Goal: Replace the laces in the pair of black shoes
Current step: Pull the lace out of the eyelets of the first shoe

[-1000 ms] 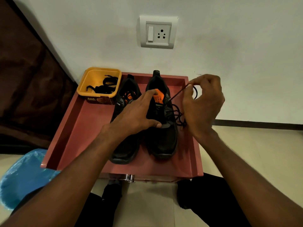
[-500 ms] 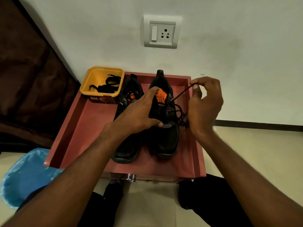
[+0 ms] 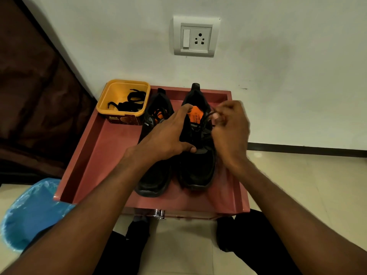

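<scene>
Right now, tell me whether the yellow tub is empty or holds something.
Not empty. The yellow tub stands upright with no lid at the red tray's far left corner, and loose black laces lie on its bottom.

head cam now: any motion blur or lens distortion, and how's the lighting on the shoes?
Head view: right hand is motion-smeared at the fingers, left hand sharp. Wide-angle bowing shows along the red tray edges. Dim light leaves the black shoes nearly detail-free; wall socket is evenly lit, without glare.

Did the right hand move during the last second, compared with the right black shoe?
Yes. The right hand came down and left, toward the right black shoe tongue.
</scene>
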A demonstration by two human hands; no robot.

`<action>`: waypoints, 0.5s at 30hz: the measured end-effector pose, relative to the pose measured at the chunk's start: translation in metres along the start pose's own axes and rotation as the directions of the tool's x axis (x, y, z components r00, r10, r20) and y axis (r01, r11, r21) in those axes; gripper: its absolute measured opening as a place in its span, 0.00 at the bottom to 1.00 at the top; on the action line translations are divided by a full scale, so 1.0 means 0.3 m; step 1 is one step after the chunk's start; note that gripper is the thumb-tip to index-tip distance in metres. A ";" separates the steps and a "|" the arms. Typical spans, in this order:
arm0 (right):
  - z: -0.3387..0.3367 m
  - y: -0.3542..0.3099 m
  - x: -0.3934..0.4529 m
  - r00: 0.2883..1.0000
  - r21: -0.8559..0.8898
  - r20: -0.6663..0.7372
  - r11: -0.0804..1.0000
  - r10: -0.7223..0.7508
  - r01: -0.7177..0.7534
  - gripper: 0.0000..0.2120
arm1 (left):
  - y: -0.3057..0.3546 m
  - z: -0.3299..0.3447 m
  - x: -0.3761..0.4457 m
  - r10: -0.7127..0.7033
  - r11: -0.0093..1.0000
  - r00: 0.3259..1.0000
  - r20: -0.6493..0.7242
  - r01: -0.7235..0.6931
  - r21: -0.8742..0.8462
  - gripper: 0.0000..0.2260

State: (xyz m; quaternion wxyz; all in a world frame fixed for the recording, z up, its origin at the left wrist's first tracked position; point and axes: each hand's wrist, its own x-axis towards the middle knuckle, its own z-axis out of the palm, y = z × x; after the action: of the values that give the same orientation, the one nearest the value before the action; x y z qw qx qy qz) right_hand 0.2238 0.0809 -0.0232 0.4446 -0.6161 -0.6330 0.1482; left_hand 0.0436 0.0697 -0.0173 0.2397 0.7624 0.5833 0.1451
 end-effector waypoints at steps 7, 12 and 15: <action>0.008 0.030 0.009 0.946 -0.135 0.306 0.979 -0.105 0.152 0.10 | 0.001 0.001 0.003 0.004 1.000 1.000 -0.004 -0.004 -0.012 0.51; 0.032 0.044 -0.010 0.847 -0.213 0.514 0.938 -0.132 0.275 0.13 | 0.000 -0.001 0.003 0.024 1.000 1.000 -0.007 -0.024 -0.004 0.50; 0.041 0.022 -0.001 0.966 -0.079 0.254 0.994 -0.052 0.074 0.10 | 0.005 -0.005 -0.003 0.039 0.999 0.999 0.001 -0.039 0.003 0.49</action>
State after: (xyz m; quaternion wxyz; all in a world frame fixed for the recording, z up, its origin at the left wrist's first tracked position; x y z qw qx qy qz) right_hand 0.2189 0.0864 -0.0350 0.3376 -0.5908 -0.7096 0.1829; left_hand 0.0437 0.0687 -0.0154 0.2360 0.7740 0.5685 0.1484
